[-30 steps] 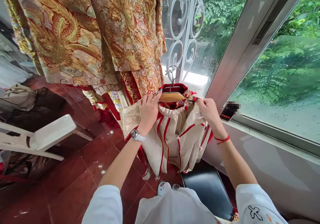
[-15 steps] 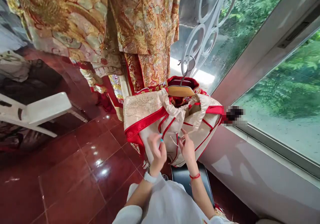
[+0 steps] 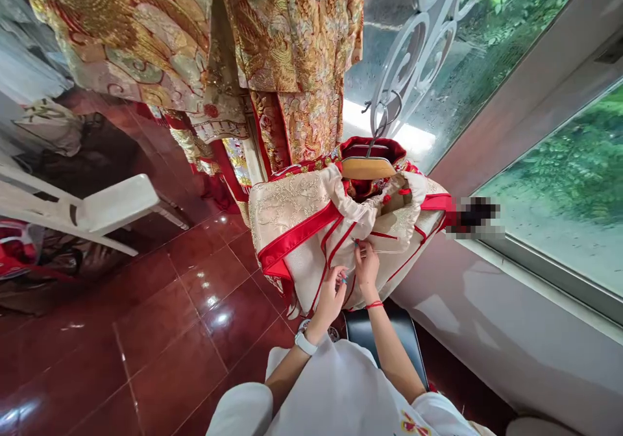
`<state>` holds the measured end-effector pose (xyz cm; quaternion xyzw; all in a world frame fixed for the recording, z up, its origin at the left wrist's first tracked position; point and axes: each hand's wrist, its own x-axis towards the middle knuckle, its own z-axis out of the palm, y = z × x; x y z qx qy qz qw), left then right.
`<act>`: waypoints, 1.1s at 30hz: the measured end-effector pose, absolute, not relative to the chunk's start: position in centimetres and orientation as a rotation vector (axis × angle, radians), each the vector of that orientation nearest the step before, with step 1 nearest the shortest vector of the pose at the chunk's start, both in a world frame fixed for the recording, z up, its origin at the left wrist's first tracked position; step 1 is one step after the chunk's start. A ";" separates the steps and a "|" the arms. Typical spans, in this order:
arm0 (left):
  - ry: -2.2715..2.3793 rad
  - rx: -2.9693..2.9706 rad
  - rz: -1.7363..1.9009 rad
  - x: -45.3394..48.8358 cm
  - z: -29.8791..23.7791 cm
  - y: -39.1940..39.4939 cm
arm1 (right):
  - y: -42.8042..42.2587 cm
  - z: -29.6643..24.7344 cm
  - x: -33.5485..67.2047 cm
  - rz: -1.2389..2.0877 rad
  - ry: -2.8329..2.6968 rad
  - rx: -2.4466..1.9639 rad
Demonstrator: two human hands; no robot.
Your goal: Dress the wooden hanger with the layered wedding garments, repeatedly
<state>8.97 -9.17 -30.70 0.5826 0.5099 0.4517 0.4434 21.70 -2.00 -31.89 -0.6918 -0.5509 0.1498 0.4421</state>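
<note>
A cream garment with red trim (image 3: 294, 235) hangs in front of me on a wooden hanger (image 3: 368, 169). Its top has a gathered cream edge (image 3: 357, 210), with red lining showing inside. My right hand (image 3: 366, 268) is closed in a pinch at the front just below that edge, where the thin white drawstring comes out; the fingers cover most of the string. Lower and to the left, my left hand (image 3: 332, 293) has thumb and fingers pressed together close to the cloth. Whatever it holds is too small to make out.
Gold embroidered garments (image 3: 311, 40) hang behind at the upper left. The hanger's hook is on white scrolled ironwork (image 3: 409, 53) by the window (image 3: 559, 183). A black stool (image 3: 402, 332) stands below the garment, and a white chair (image 3: 119, 205) is to the left on red tiles.
My left hand has come right and closed its fingers, nearer my right hand. My right hand has gone up slightly toward the gathered edge. The white string, visible before, is now mostly covered.
</note>
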 end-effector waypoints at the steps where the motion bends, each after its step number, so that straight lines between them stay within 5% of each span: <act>1: 1.255 1.445 1.115 8.9 -30.6 -9.2 | -1.8 -31.6 21.8 0.367 -1.354 -1.749; 8: 1.271 1.459 1.060 9.2 -29.7 -8.3 | -0.9 -29.0 22.7 0.672 -1.476 -1.599; 14: 1.285 1.481 1.067 9.6 -29.6 -8.8 | -8.9 -31.1 23.5 1.055 -1.293 -1.334; 33: 1.363 1.676 0.858 10.5 -29.5 -12.2 | -14.0 -31.1 24.8 1.064 -1.320 -1.325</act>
